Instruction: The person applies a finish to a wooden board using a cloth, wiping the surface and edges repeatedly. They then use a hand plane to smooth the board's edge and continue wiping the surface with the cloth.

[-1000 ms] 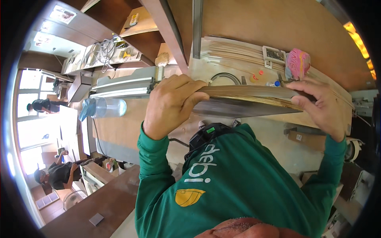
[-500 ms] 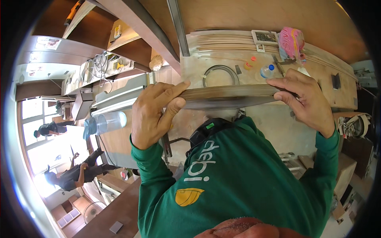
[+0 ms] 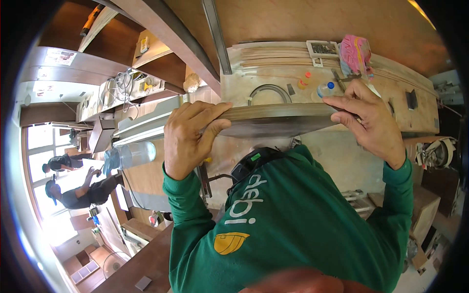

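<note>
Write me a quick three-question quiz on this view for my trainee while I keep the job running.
1. How many hands hold the long, flat board with the brown wood-grain edge?
2. Which of these is closest to the right grip?
A) the dark ring-shaped coil
B) the clear plastic bottle with a blue cap
C) the large clear jug with a blue lid
3. True or false: the small bottle with an orange-red cap is to the left of the blue-capped one.

Key:
1. Two: the left grip has one end, the right grip the other.
2. B
3. True
</note>
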The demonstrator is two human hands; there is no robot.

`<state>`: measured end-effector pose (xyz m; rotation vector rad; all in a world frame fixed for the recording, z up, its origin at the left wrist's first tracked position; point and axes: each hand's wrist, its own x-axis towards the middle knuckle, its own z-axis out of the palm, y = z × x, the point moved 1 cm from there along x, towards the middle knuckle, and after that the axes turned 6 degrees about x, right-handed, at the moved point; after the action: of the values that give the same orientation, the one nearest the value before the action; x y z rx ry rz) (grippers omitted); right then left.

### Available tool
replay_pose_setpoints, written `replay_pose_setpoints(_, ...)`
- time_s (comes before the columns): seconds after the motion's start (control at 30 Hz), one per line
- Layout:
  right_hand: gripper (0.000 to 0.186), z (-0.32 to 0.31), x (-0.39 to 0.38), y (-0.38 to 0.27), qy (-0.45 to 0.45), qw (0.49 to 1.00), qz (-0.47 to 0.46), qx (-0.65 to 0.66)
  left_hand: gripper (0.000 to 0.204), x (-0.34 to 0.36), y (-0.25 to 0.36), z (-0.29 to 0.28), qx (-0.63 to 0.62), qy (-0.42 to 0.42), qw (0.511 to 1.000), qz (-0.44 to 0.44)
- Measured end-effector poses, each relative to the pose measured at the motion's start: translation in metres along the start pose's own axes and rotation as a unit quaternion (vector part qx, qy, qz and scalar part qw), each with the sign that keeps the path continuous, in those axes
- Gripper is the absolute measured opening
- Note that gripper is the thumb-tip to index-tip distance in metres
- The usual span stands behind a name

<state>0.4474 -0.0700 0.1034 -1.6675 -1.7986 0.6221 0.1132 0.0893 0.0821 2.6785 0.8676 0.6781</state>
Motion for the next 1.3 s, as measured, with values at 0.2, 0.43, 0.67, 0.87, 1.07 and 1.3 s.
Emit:
replay_pose_setpoints(0.2, 0.032, 0.001, -0.001, 0.000, 0.009, 1.000, -0.007, -0.026, 0.030, 0.002, 0.003, -0.003, 0.003, -0.011, 1.000, -0.015)
replay_pose_setpoints(0.43, 0.031, -0.002, -0.001, 0.003, -0.010, 0.999, 0.013, -0.029, 0.058, 0.015, 0.030, -0.013, 0.041, -0.030, 0.997, 0.062)
replay_pose_setpoints(0.67, 0.033, 0.003, -0.005, 0.002, 0.017, 0.999, 0.000, -0.032, 0.052, 0.056, 0.100, 0.075, -0.068, -0.009, 0.987, 0.147)
replay_pose_setpoints(0.87, 0.039, -0.003, -0.011, 0.007, 0.029, 0.998, -0.010, -0.062, 0.033, 0.061, 0.098, 0.088, -0.071, 0.051, 0.987, 0.135)
replay_pose_setpoints(1.07, 0.037, -0.020, -0.022, 0.027, 0.006, 0.999, 0.025, 0.031, 0.029, 0.058, 0.098, 0.088, -0.070, 0.040, 0.987, 0.136)
replay_pose_setpoints(1.3, 0.029, -0.012, -0.029, 0.033, 0.068, 0.996, 0.011, 0.063, 0.027, 0.059, 0.101, 0.084, -0.071, 0.024, 0.990, 0.119)
